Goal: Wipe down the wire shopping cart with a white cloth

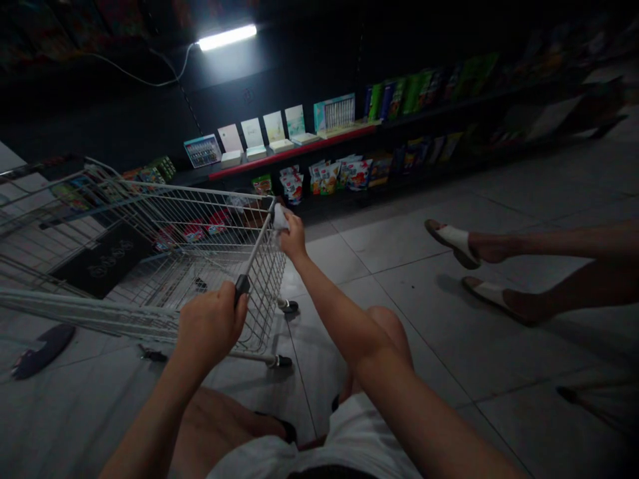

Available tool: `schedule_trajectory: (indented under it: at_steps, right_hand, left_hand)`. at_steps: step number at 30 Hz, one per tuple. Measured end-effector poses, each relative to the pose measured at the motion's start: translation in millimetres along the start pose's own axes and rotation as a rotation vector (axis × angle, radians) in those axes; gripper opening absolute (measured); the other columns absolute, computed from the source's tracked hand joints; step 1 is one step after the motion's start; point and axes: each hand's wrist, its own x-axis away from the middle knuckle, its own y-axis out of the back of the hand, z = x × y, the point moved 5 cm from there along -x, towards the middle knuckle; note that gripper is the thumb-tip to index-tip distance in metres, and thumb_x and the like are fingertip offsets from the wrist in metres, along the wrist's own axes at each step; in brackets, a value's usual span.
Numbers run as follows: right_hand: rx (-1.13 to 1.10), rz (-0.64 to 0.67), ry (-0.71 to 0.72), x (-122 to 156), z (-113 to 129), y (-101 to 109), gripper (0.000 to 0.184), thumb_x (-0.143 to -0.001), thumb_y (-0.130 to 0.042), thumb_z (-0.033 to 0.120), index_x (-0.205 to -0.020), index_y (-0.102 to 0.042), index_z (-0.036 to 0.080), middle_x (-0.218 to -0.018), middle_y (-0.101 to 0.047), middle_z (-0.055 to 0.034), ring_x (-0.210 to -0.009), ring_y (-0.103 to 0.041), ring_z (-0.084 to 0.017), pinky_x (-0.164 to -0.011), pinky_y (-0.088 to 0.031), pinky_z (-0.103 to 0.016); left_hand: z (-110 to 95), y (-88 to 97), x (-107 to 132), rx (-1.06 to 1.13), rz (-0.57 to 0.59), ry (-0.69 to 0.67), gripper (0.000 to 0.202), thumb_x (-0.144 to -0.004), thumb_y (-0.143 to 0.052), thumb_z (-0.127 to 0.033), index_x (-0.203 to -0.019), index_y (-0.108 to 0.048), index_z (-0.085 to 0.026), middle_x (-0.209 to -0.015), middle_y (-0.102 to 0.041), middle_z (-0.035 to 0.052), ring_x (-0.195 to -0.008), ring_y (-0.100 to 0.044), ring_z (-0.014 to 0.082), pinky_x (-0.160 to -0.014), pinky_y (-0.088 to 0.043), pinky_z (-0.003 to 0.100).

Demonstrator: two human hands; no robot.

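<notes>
Cart (200, 233), one, of wire, stands just ahead of me at 11 o'clock, its basket stretching away toward 10 o'clock. Its handle (257, 249) is a single bar whose long axis runs from 7 o'clock, near me, to 1 o'clock, farther off. My left hand (212, 326) is closed in a fist around the near end, beside the black grip (242, 287). My right hand (293, 238), arm stretched out, is closed on the far end, pressing one small white wad (279, 217) against the bar; cloth or paper, I cannot tell. The left hand is nearer my body; both hands touch the bar, well apart from each other. Two cart wheels (289, 306) show on the floor (399, 266) below the handle. At 3 o'clock, another person's two feet in white sandals (452, 239) stand apart from the cart. At 12 o'clock, two tiers of shelves (299, 152) carry packets under one lit lamp (227, 36).
</notes>
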Motion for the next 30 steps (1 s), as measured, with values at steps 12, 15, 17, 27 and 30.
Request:
schedule_trajectory:
  at_steps: [12,15,17,27,30]
  right_hand:
    - [0.033,0.167,0.261,207.3,84.0,12.6,0.054,-0.090,-0.040,0.019,-0.144,-0.045,0.020,-0.136,-0.053,-0.0118,-0.125,-0.047,-0.026,-0.106,-0.041,-0.045]
    - [0.110,0.245,0.471,231.1,63.3,11.8,0.044,-0.091,-0.043,0.016,-0.132,-0.058,0.023,-0.122,-0.060,-0.0107,-0.118,-0.050,-0.024,-0.105,-0.042,-0.042]
    - [0.127,0.309,0.529,215.2,35.0,6.9,0.035,-0.088,-0.047,0.013,-0.115,-0.067,0.024,-0.108,-0.062,-0.0087,-0.108,-0.051,-0.022,-0.101,-0.044,-0.039]
    - [0.126,0.178,-0.021,49.4,-43.5,-9.7,0.054,-0.071,-0.046,0.001,-0.121,-0.060,0.015,-0.123,-0.057,-0.0118,-0.119,-0.049,-0.023,-0.108,-0.041,-0.042]
    - [0.081,0.181,-0.075,58.6,-44.6,-17.1,0.056,-0.072,-0.050,0.003,-0.126,-0.059,0.017,-0.117,-0.060,-0.0101,-0.114,-0.053,-0.023,-0.105,-0.045,-0.040]
  left_hand:
    - [6.3,-3.6,0.8,0.022,-0.038,0.009,0.036,-0.098,-0.030,-0.042,-0.087,-0.056,-0.019,-0.071,-0.068,0.0075,-0.068,-0.067,0.0256,-0.055,-0.029,0.032]
    - [6.1,-3.4,1.9,0.018,-0.018,0.021,0.037,-0.098,-0.030,-0.043,-0.088,-0.056,-0.019,-0.072,-0.069,0.0084,-0.069,-0.068,0.0268,-0.056,-0.030,0.032]
    - [5.6,-2.6,2.7,0.014,-0.003,0.029,0.037,-0.098,-0.030,-0.042,-0.089,-0.057,-0.019,-0.073,-0.069,0.0087,-0.071,-0.068,0.0272,-0.056,-0.030,0.033]
    - [2.8,0.9,3.0,0.020,0.013,0.025,0.037,-0.098,-0.030,-0.042,-0.091,-0.058,-0.019,-0.074,-0.069,0.0090,-0.071,-0.068,0.0267,-0.057,-0.032,0.033]
    - [2.6,0.1,2.4,0.026,0.005,0.021,0.037,-0.098,-0.030,-0.042,-0.090,-0.058,-0.019,-0.074,-0.069,0.0091,-0.071,-0.067,0.0270,-0.056,-0.031,0.033]
